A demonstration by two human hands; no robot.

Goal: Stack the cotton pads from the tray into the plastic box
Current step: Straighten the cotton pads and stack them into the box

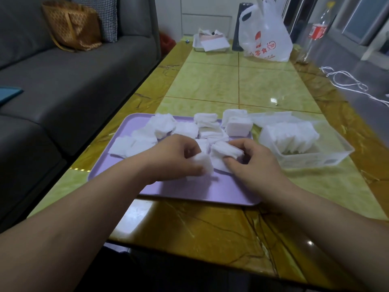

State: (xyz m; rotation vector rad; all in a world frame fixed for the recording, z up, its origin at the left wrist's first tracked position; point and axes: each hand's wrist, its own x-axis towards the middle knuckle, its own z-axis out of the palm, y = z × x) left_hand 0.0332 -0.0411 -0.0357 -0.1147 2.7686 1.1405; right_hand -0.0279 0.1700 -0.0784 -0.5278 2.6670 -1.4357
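Yellow-green table [210, 81] held a lilac tray [189, 192] strewn with cotton pads [164, 125], a plastic box [328, 159] part-filled with pads just beside it, and above the tray the left hand [168, 157] and right hand [256, 165] each pinched a stack.

A dark grey sofa [73, 81] is set well left of the left hand [174, 159], a brown bag [71, 26] propped on it. A yellow-green marbled surface [221, 81] is seen beyond both hands; grey floor [374, 81] with white cord [345, 80] is seen right of the right hand [256, 165]
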